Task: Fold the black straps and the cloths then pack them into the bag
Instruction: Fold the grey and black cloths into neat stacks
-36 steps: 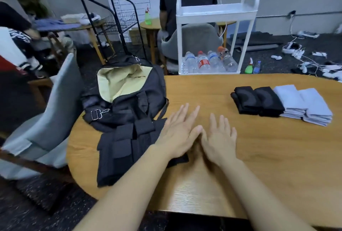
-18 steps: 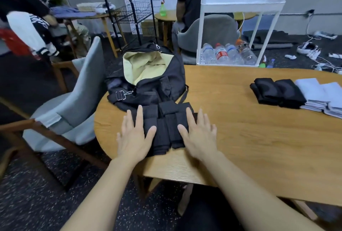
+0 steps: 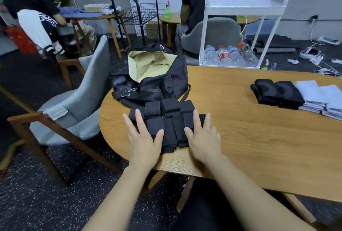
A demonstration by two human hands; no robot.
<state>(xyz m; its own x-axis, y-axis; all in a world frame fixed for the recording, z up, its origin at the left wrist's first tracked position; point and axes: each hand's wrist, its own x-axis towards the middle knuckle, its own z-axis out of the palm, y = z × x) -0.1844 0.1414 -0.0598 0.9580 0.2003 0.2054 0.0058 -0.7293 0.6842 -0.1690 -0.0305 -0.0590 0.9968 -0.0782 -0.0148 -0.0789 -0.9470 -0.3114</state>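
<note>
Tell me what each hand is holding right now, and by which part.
Nothing is gripped. The left hand and right hand lie flat, fingers straight, on the left and right sides of the folded black straps on the table.

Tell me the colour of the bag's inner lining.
Pale yellow, against the black bag; the lining shows through the open top in the head view.

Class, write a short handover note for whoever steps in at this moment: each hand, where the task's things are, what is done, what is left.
Left hand and right hand: open, flat on the black straps near the table edge.
Bag: unzipped behind them, nothing visible inside.
Done: folded black pieces and folded cloths stacked at far right.
Left: fold these straps, pack everything.
</note>
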